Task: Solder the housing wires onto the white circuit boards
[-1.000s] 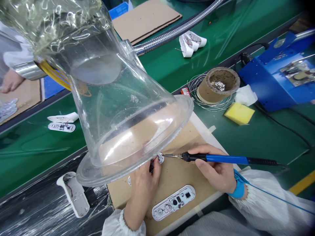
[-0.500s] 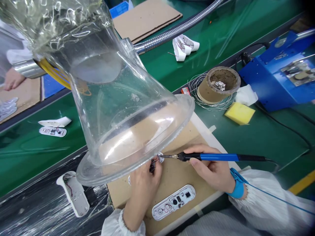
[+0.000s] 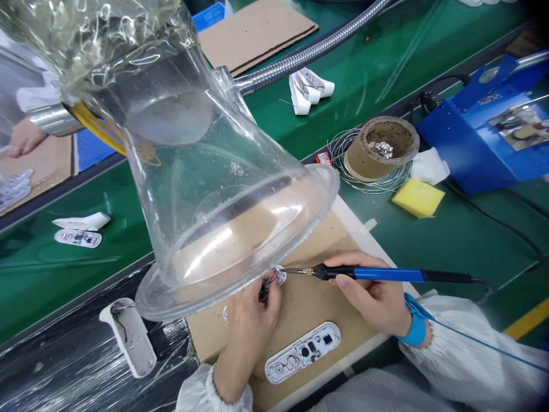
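My right hand [image 3: 375, 292], a blue band at its wrist, grips a blue and black soldering iron [image 3: 388, 274]. The iron's tip points left and meets or nearly meets a small white part with thin wires [image 3: 279, 276]. My left hand [image 3: 253, 312] pinches that part, whose far side lies behind my fingers and the clear hood's rim. Below my hands, a long white casing half [image 3: 302, 353] with dark components and red wires lies on the cardboard sheet [image 3: 326, 306]. Another white round piece [image 3: 226, 314] shows partly beside my left hand.
A clear fume hood [image 3: 231, 189] covers the upper left of the cardboard. A white housing [image 3: 128, 337] lies on the black wrapped surface. To the right are solder wire [image 3: 358, 184], a brown pot [image 3: 364, 157], a yellow sponge [image 3: 418, 198] and a blue machine [image 3: 476, 143]. A co-worker's hand [image 3: 26, 137] shows left.
The white housings on the green belt have shifted left and slightly down. My right hand and the soldering iron have moved slightly right. My left hand stays nearly in place.
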{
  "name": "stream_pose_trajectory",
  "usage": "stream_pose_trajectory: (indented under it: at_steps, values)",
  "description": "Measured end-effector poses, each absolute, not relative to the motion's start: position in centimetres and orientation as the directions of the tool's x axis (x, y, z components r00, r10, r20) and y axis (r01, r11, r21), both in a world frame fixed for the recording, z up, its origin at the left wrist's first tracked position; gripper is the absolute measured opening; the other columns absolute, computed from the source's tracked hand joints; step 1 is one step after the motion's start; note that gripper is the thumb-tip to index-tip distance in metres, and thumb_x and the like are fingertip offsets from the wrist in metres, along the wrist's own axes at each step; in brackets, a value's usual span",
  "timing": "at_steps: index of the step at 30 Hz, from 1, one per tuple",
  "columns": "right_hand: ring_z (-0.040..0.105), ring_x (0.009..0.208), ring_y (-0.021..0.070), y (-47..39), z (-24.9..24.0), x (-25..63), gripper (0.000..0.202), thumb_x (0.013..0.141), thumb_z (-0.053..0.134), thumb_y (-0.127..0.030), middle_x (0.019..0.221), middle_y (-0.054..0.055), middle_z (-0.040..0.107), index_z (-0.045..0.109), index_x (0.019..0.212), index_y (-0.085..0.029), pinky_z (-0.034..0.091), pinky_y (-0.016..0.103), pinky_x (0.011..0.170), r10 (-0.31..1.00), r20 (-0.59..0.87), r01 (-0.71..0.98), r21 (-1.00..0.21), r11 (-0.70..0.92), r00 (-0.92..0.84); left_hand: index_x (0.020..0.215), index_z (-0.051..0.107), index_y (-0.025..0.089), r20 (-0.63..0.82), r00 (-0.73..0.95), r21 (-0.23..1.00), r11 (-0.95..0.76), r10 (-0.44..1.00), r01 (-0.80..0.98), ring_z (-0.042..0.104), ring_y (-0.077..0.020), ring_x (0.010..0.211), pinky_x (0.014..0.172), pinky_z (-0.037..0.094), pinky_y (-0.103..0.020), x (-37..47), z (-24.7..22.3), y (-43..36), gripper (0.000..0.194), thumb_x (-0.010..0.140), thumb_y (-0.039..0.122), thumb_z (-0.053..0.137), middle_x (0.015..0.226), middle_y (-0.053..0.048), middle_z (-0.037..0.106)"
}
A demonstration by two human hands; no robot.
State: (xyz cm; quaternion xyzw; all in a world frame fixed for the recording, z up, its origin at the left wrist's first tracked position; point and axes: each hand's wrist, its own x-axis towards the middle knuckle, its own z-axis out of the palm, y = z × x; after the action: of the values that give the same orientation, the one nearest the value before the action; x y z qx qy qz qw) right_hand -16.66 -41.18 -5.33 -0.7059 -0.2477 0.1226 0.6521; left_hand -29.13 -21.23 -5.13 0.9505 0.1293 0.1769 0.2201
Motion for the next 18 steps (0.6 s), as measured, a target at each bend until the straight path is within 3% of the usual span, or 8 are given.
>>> stream_pose_trajectory:
  at_steps: [12, 18]
  values:
    - [0.079, 0.070, 0.0182, -41.15, -5.42, -16.64, 0.021, 0.090, 0.070, -0.012, 0.091, 0.005, 0.084, 0.077, 0.106, -0.024, 0.067, 0.025, 0.063, 0.522, 0.168, 0.216, -0.976, -0.032, 0.836, 0.101, 0.060, 0.023, 0.280, 0.894, 0.506, -0.845, 0.350, 0.172, 0.066, -0.0286, 0.126, 0.090, 0.058, -0.042, -29.27, -5.33, -21.17, 0.010, 0.101, 0.013, 0.061, 0.134, -0.012, 0.062]
    - [0.078, 0.068, 0.0162, -41.29, -5.22, -16.51, 0.024, 0.088, 0.071, -0.010, 0.091, 0.003, 0.084, 0.078, 0.106, -0.025, 0.062, 0.020, 0.056, 0.505, 0.171, 0.211, -0.977, -0.023, 0.846, 0.102, 0.061, 0.025, 0.249, 0.908, 0.529, -0.833, 0.338, 0.165, 0.064, -0.0274, 0.126, 0.084, 0.058, -0.038, -29.43, -5.00, -21.05, 0.013, 0.101, 0.012, 0.061, 0.138, -0.011, 0.060]
